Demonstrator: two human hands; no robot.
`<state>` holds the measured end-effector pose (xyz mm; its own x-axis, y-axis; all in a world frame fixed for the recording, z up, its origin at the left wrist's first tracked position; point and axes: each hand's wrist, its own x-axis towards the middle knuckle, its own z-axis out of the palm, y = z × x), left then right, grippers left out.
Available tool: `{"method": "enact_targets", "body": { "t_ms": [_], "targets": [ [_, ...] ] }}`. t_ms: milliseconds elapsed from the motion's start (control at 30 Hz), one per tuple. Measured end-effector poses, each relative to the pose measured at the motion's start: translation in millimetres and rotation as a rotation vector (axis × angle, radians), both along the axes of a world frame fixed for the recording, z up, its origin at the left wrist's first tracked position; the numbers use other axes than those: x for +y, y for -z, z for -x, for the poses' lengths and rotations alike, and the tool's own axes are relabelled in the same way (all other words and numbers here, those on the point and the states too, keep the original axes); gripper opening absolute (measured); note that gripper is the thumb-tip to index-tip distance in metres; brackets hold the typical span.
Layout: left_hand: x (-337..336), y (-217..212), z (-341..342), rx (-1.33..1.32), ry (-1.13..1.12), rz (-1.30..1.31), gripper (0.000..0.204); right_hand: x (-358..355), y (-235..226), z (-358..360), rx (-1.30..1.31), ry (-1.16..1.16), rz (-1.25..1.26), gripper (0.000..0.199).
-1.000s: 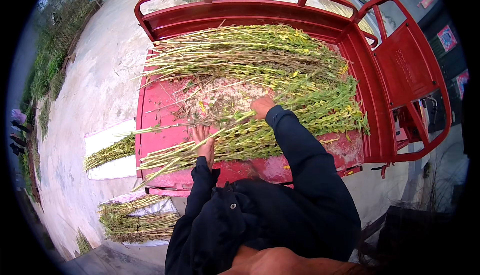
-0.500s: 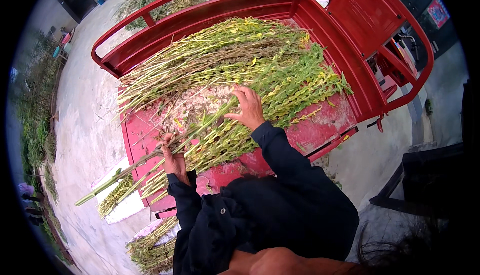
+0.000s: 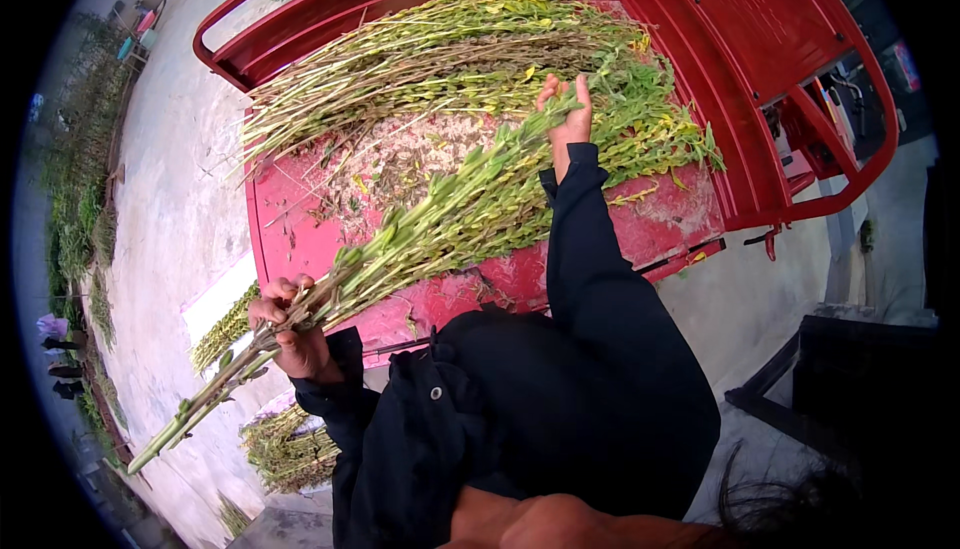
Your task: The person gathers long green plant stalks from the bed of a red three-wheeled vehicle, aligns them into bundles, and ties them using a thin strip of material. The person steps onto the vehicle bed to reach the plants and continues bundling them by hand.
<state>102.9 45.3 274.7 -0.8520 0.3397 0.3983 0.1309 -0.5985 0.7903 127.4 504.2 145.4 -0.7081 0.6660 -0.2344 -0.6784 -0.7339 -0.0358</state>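
red cart bed (image 3: 300, 239) strewn with chaff (image 3: 400, 164) | green stalk heap (image 3: 420, 59) laid across it | two bundles (image 3: 290, 449) seen on concrete ground (image 3: 170, 199) | white sheet (image 3: 215, 299) spread beside cart

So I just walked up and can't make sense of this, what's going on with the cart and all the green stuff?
A person in a dark jacket is lifting a bundle of green stalks off a red cart bed. The left hand grips the bundle near its cut ends; the right hand supports the leafy end. More stalks are piled on the bed, with chaff beneath. Other bundles lie on the ground to the left.
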Motion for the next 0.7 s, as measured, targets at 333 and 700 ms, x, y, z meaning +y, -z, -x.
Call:
{"method": "enact_targets", "body": {
  "t_ms": [333,700],
  "targets": [
    [-96,99,59,-0.317,0.206,-0.515,0.024,-87,-94,-22,0.019,-0.081,-0.428,0.014],
    [-83,330,44,-1.126,-0.078,-0.160,0.019,-66,156,-59,-1.163,-0.319,-0.117,0.019]
  ]
}}
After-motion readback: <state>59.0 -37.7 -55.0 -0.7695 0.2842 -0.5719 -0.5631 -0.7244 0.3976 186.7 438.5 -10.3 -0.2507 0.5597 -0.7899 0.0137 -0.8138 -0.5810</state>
